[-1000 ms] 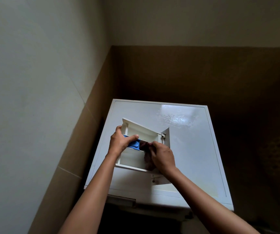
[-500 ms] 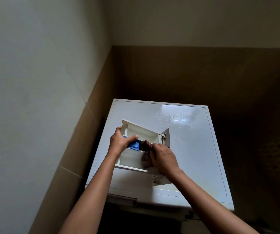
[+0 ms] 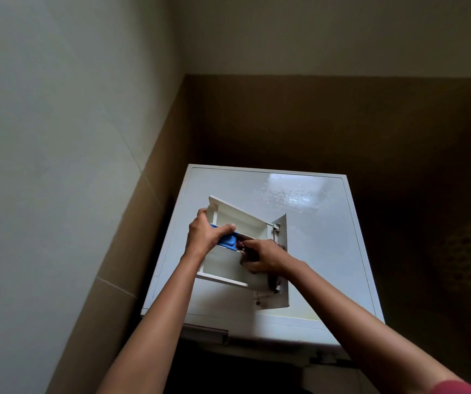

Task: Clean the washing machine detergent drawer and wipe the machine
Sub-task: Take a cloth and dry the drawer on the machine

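We see the white drawer (image 3: 237, 248) out of its slot and resting on top of the washer (image 3: 314, 223), in the lower centre of the frame, sitting as it did a second ago. The left hand (image 3: 204, 236) grips the drawer's left wall, thumb laid across the blue insert (image 3: 228, 241), and this hold looks unchanged. The right hand (image 3: 265, 255) is curled around a dark cloth (image 3: 247, 264) and presses it into the drawer just right of the blue insert. Compared with the earlier frames, the right hand lies lower and flatter, its knuckles turned more toward the left of the frame, and the fingertips reach closer to the insert; less of the cloth shows below the hand than half a second ago, only a dark bunch under the palm and a bit near the fingertips. The drawer's right wall stands up beside the right wrist. A red sleeve (image 3: 453, 389) shows at the lower right corner. The washer fills the centre, set in a corner with pale wall at the left and brown tiles (image 3: 342, 123) behind.
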The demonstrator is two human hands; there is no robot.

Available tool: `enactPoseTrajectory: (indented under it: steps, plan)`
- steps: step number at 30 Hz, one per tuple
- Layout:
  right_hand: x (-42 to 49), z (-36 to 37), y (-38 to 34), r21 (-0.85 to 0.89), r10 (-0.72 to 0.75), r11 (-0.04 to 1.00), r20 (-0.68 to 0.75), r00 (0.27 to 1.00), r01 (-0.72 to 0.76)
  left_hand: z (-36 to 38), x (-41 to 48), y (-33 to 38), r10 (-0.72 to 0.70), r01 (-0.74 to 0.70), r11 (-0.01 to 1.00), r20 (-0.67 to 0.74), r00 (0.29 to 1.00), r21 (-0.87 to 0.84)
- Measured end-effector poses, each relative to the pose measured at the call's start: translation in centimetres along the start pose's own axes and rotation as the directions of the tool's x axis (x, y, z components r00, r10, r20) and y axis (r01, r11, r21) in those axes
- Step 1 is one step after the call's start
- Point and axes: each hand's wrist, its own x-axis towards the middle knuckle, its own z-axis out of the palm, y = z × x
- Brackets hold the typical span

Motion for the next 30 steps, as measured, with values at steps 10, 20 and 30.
enactPoseTrajectory:
  steps: [10,20,30]
  plan:
    - [-0.3,0.4,-1.0,-0.409,0.096,0.905,-0.08,0.992,-0.121,0.9,-0.5,1.8,0.066,-0.068,0.996,0.023,0.998,0.059]
    - [-0.1,1.6,-2.6,-0.548,0.089,0.823,-0.136,0.987,-0.15,0.3,-1.0,0.7,0.042,-0.042,0.999,0.006,0.999,0.004]
    - [-1.7,-2.7,-1.9,-0.362,0.393,0.838,-0.117,0.912,-0.408,0.0,-1.2,0.2,0.024,-0.024,1.0,0.027,0.999,-0.012]
